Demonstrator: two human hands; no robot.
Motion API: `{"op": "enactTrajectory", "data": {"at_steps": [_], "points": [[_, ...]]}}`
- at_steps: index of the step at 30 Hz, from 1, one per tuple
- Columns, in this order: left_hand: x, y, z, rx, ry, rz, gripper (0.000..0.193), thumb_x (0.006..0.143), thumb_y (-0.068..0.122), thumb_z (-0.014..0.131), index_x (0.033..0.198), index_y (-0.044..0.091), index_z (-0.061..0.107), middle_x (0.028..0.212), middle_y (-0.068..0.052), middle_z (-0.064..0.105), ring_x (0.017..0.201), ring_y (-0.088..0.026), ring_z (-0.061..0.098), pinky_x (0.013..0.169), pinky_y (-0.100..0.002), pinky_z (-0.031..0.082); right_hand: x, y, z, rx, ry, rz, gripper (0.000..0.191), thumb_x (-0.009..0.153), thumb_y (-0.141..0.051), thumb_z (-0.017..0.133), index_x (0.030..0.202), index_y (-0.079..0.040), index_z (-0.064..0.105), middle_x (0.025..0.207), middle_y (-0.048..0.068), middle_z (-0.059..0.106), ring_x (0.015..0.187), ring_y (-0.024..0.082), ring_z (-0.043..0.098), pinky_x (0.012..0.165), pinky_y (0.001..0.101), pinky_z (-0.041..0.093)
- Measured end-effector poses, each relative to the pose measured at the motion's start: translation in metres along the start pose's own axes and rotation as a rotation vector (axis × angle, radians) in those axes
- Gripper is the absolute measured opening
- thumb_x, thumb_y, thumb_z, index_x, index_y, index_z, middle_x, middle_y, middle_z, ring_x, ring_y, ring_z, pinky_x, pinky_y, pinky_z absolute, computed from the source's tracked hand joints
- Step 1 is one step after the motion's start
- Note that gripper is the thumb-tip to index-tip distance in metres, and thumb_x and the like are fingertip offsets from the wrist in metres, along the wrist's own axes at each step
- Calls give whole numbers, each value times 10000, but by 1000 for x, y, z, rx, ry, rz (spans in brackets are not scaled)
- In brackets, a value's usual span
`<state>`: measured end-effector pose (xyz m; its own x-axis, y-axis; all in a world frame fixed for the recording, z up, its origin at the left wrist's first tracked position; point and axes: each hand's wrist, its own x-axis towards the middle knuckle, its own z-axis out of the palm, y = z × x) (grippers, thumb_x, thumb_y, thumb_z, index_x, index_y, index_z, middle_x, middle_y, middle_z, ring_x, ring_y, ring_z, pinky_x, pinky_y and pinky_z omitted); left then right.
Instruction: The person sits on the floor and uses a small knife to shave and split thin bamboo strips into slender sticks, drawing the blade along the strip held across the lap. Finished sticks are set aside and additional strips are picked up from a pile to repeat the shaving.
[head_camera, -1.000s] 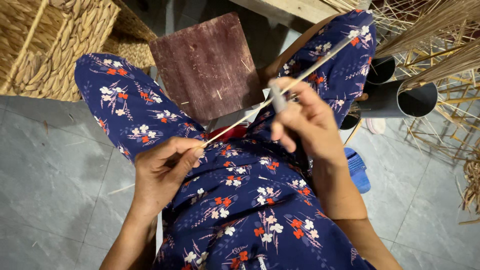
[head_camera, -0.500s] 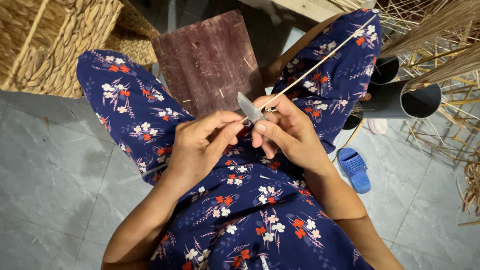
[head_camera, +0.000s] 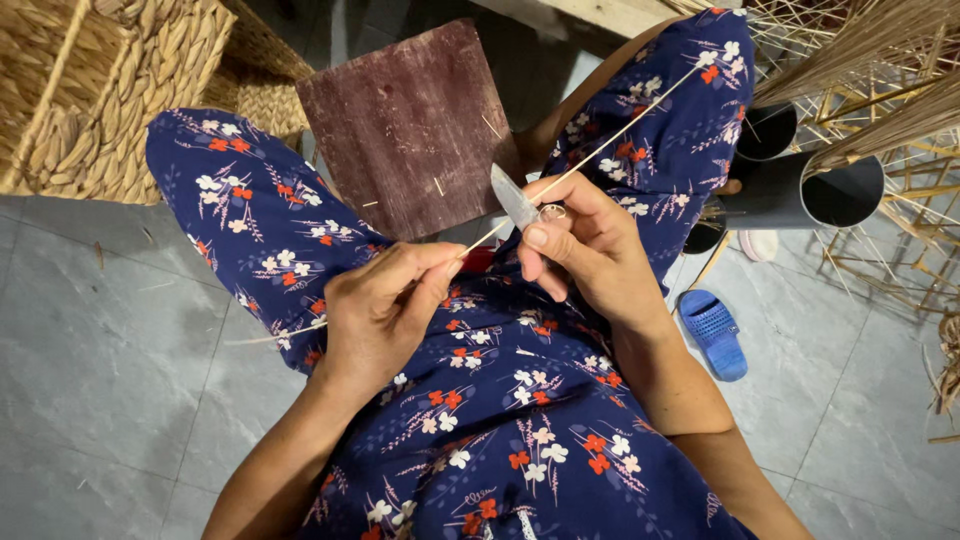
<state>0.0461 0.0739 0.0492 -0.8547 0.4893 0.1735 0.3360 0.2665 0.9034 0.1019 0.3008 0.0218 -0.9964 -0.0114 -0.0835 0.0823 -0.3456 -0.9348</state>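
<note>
- The floor (head_camera: 90, 350) is grey tile, large squares with thin joints; a woven basket (head_camera: 100, 90) stands at the far left, its side plaited from pale fibre; the person sits with knees apart in a dark blue flowered garment (head_camera: 500, 420) that fills the middle.
- Between the knees lies one dark red board (head_camera: 410, 125), roughly square, scored with pale scratches and a few slivers.
- One thin pale stick (head_camera: 620, 135) is the work in hand; its long axis runs on a diagonal, from low at the left, past the left thigh, up to high at the right over the right knee; both ends stick out beyond the hands.
- The left hand (head_camera: 375, 315) is closed on the stick, thumb and fingers pinching it above the lap.
- The right hand (head_camera: 590, 250) is closed round one small knife (head_camera: 513, 196) (only the grey blade shows), whose tip points up and left, the blade touching the stick just beside the left thumb.
- To the right stand two dark tubes (head_camera: 790, 185) with open mouths, a bundle of dry reeds (head_camera: 880, 60) above them, and one blue slipper (head_camera: 713, 330) on the tiles.
</note>
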Motion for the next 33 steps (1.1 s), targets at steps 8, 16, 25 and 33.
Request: {"op": "enactTrajectory", "data": {"at_steps": [8,16,25,33], "points": [[-11,-4,-8,76,14,44,113,985,34,703,1094,42,732,868,-54,733,700,-85,682,614,-232,521,1,-4,-17,62,124,-19,204,1064,-79,609,1249,-4,570,733,66,595,533,85,468,464,213,340],[-26,-17,-16,31,18,-16,128,989,40,696,1110,57,734,880,-22,741,712,-49,683,615,-194,535,-3,-4,-48,-1,319,-138,130,1076,-87,616,1193,-32,592,735,51,598,512,86,467,444,219,335],[-12,-24,-13,-59,104,-124,138,1020,56,685,1149,62,735,824,-5,735,722,-26,671,626,-186,529,-7,-15,-26,-110,324,-140,349,1046,-91,597,1391,-41,582,717,51,621,487,66,470,418,217,309],[9,-11,0,-129,-116,-178,226,996,115,627,1201,83,716,867,-2,777,621,-33,682,552,-189,557,4,-8,-9,-40,173,-12,323,1051,-58,585,1369,-11,555,763,84,649,536,96,517,470,218,378]]}}
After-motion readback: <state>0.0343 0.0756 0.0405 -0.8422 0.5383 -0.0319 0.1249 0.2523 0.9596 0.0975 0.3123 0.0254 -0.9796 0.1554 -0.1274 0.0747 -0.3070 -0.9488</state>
